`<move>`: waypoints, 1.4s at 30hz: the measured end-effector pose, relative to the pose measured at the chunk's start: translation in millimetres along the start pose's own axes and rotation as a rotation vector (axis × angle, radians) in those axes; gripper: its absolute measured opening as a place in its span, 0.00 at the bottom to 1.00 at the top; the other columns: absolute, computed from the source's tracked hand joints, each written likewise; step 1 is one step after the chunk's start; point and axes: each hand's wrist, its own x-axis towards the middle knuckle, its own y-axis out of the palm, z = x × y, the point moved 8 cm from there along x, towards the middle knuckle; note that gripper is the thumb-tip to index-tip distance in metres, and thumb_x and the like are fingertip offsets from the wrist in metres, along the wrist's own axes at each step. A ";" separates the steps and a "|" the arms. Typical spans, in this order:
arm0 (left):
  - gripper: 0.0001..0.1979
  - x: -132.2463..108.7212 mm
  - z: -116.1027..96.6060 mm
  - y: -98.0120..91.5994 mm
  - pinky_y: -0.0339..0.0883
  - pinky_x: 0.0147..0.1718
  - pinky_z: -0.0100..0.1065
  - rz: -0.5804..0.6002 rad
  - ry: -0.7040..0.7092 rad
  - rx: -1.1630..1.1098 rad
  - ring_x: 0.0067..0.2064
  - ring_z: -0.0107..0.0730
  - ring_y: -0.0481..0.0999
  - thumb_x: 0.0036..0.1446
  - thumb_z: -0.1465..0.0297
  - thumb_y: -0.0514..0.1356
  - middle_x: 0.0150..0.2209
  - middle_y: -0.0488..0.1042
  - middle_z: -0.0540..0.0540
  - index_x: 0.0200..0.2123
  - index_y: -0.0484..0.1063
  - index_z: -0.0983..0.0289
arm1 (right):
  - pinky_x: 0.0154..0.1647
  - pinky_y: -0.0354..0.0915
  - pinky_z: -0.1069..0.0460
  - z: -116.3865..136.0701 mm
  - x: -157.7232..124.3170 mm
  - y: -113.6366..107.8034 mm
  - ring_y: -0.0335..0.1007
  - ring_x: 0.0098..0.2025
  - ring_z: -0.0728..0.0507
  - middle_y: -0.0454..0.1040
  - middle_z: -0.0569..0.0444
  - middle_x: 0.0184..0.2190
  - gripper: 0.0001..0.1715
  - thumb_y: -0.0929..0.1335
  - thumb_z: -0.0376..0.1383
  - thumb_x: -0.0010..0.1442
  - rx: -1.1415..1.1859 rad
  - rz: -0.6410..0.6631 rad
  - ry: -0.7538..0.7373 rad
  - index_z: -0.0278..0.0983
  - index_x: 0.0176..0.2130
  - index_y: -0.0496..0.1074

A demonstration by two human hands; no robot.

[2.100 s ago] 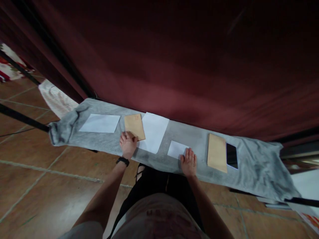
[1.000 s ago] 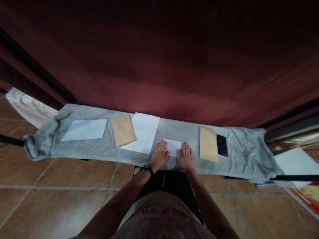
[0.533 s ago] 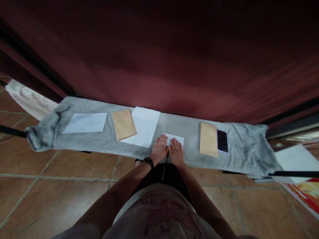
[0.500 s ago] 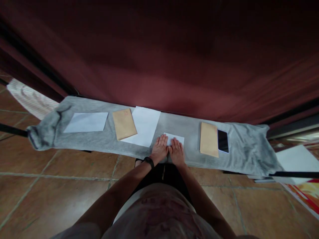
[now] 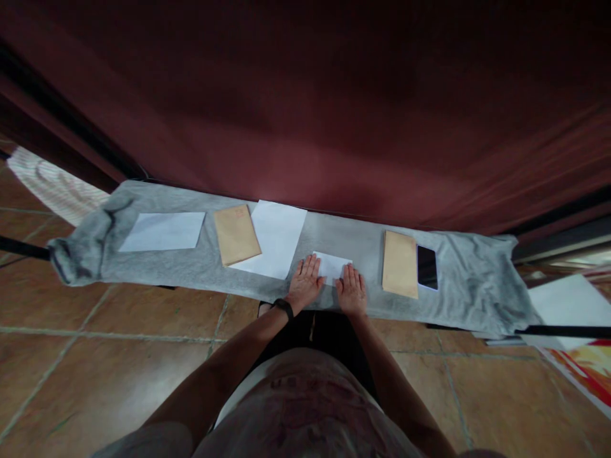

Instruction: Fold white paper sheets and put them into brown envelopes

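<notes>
A small folded sheet of white paper [image 5: 331,268] lies flat on the grey cloth in front of me. My left hand [image 5: 305,282], with a dark band at the wrist, rests on its left edge with the fingers stretched out. On the paper's right edge lies my right hand [image 5: 352,290], flat, fingers extended. The middle of the paper shows between the two hands, and parts of its sides are hidden under the fingers. Left of my left hand, a larger white sheet [image 5: 281,238] is partly covered by a stack of brown envelopes [image 5: 237,235].
Grey cloth [image 5: 344,230] covers the narrow bench. Another white sheet [image 5: 163,231] lies at the left. To the right are more brown envelopes [image 5: 400,264] and a phone [image 5: 427,267]. A dark red curtain [image 5: 305,146] hangs behind; black bars [image 5: 568,331] stick out at the ends.
My right hand has slid to the right across the paper, away from my left hand, uncovering the paper's middle. My left hand stays at the left edge.
</notes>
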 end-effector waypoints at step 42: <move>0.32 20.5 -8.8 6.5 0.46 0.70 0.53 0.010 0.022 0.012 0.74 0.48 0.46 0.66 0.72 0.46 0.74 0.49 0.65 0.73 0.50 0.66 | 0.72 0.49 0.39 43.6 36.8 9.1 0.52 0.72 0.40 0.59 0.44 0.70 0.29 0.56 0.42 0.75 0.148 0.171 0.003 0.34 0.69 0.59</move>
